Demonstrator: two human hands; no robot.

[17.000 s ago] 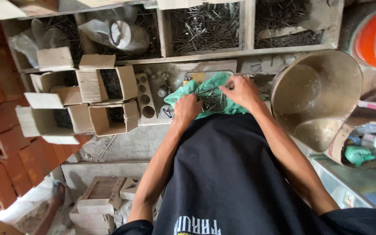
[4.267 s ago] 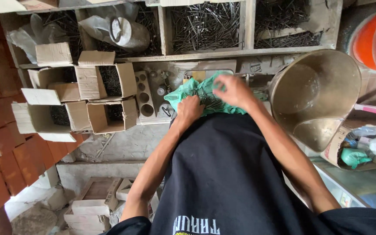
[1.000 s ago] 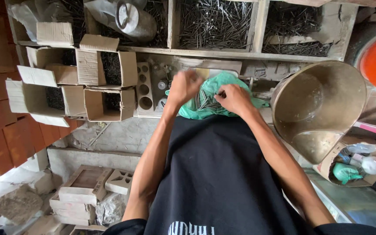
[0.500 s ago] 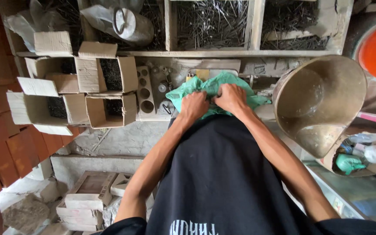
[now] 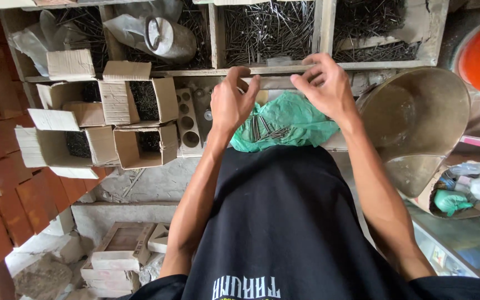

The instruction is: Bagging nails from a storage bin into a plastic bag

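Your left hand (image 5: 233,103) and right hand (image 5: 325,84) both hover open, fingers spread, holding nothing, just above one green bag (image 5: 287,123) on the desk (image 5: 337,141). A small heap of nails (image 5: 265,129) lies on the bag. Left stand several open cartons (image 5: 140,145); right, one metal scoop (image 5: 418,119).

The person wears a loose black T-shirt (image 5: 284,222) with short sleeves that end near the upper arms, leaving both forearms bare. Pale block lettering (cut off by the frame's lower edge) runs across the chest. No rings, watch or gloves seem to show on the left hand (image 5: 230,105) or right hand (image 5: 327,86).
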